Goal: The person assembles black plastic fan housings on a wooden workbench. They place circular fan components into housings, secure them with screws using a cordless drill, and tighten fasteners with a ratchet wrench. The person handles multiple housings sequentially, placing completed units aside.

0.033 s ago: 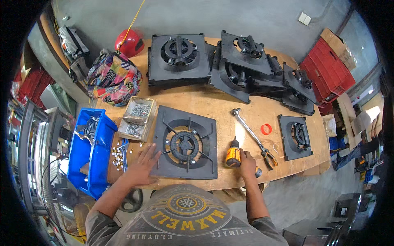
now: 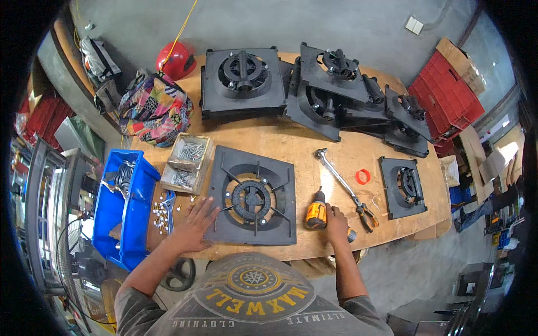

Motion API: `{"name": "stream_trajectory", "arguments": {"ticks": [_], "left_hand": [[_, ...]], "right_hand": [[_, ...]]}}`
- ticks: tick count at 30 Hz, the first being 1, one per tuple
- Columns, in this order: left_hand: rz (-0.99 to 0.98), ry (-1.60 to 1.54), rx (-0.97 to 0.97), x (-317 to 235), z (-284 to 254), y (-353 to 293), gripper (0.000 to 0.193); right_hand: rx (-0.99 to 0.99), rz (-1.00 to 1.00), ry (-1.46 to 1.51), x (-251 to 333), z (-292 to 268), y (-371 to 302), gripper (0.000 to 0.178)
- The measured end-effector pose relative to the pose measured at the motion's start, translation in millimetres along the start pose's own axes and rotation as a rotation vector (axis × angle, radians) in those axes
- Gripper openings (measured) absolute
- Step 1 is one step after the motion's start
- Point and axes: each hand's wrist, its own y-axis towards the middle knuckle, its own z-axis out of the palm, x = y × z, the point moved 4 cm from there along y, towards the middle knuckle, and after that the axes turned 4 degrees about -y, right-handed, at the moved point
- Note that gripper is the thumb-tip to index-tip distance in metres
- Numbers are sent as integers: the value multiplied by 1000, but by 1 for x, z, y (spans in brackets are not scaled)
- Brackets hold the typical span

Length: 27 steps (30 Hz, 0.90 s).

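Observation:
A square black gas stove with a round burner and several pan-support bars lies on the wooden table right in front of me. My left hand rests flat at its left edge, fingers stretched out and touching the frame. To the stove's right, my right hand is wrapped around the grip of a yellow and black cordless drill. The drill is down by the tabletop, its nose pointing away from me; my fingers partly hide the grip. A ratchet wrench and pliers lie beyond that hand.
Left of the stove are a blue bin, a box of screws, a blue-handled wrench and loose small fittings. More black stoves are stacked at the back. A red ring and a smaller burner unit sit right.

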Motion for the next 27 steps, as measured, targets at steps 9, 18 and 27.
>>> {"name": "stream_trajectory", "arguments": {"ticks": [9,18,27], "left_hand": [[542,362,-14,34,15,17,83],[637,276,-387,-22,-47,25,58],[321,-47,-960,-59,-124,63,26]], "right_hand": [[-94,178,270,-41,-8,93,53],[-71,260,182,-64,0,128,22],[-159,176,602,-87,-82,135,15]]}}
